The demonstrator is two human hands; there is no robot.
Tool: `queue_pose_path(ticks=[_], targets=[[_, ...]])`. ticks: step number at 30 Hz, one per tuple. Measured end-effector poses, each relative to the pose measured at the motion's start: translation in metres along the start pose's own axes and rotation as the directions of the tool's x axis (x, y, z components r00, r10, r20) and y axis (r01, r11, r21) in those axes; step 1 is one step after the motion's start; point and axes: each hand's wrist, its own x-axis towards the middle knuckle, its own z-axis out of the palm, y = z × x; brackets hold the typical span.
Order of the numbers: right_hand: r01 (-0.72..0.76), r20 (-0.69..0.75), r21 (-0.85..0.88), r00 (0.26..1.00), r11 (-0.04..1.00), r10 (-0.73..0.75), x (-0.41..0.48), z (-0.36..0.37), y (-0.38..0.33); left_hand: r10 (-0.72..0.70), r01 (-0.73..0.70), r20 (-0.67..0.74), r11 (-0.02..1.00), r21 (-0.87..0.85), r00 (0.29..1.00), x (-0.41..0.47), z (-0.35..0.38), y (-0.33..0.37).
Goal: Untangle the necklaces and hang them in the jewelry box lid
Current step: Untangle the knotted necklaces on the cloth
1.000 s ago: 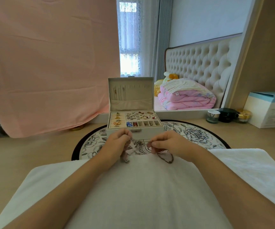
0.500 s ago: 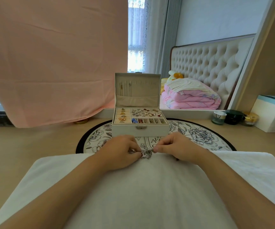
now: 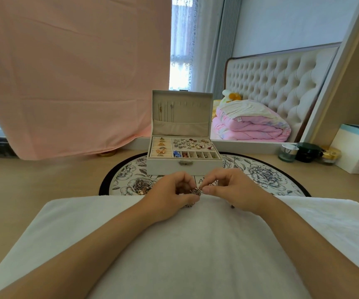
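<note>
Head view:
- The left hand (image 3: 170, 192) and right hand (image 3: 233, 188) each have their grip pinched on the tangled necklaces (image 3: 196, 191), held just above the far edge of the white towel (image 3: 174, 244), in front of the jewelry box (image 3: 165, 167).
- Pulling the two pinches apart could tighten the knot or snap a fine chain. Loosening the loops looks safer.
- Chain ends hang under both hands, and they could snag the towel's pile.
- A second heap of chains (image 3: 140, 187) lies on the floral mat (image 3: 265, 175) beside the left wrist, and a sweep of that arm could drag it along.
- The open lid (image 3: 187, 124) already holds thin chains (image 3: 165, 110), so hanging another close by may tangle it with them.
</note>
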Motion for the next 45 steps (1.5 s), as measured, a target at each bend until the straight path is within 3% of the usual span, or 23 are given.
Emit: queue_pose_path(ticks=[7,12,18,21,25,33,40,45], targets=[[-0.02,-0.001,-0.056,1.0,0.998,0.02,-0.001,-0.002,0.0,-0.003,-0.005,-0.085,0.996,-0.088,0.996,0.001,0.0,-0.004],[-0.009,-0.007,0.005,1.0,1.0,0.009,-0.002,0.004,-0.006,0.022,-0.031,-0.103,0.996,-0.085,0.994,0.0,0.001,-0.001],[-0.012,-0.085,-0.081,0.996,0.997,0.005,-0.001,0.012,-0.009,-0.011,0.008,-0.043,0.997,-0.081,0.999,-0.002,0.001,0.003],[-0.027,-0.125,-0.009,0.992,1.0,0.025,0.001,0.006,-0.004,-0.103,0.093,-0.031,0.965,-0.246,0.994,0.0,-0.003,0.003],[-0.075,-0.11,0.021,0.991,0.997,0.077,0.001,0.007,0.001,-0.148,0.113,-0.087,0.94,-0.321,0.985,0.003,-0.003,0.005],[-0.123,-0.006,0.122,0.992,0.985,0.124,-0.001,0.005,-0.004,-0.047,0.015,-0.111,0.96,-0.279,0.993,0.006,-0.01,0.007],[-0.115,-0.014,0.211,0.993,0.971,0.12,0.001,0.007,-0.007,-0.066,0.032,-0.104,0.953,-0.301,0.992,0.004,-0.007,0.009],[-0.133,0.016,0.285,0.991,0.949,0.134,0.0,0.008,-0.01,-0.169,0.112,-0.066,0.852,-0.511,0.983,0.004,-0.005,0.014]])
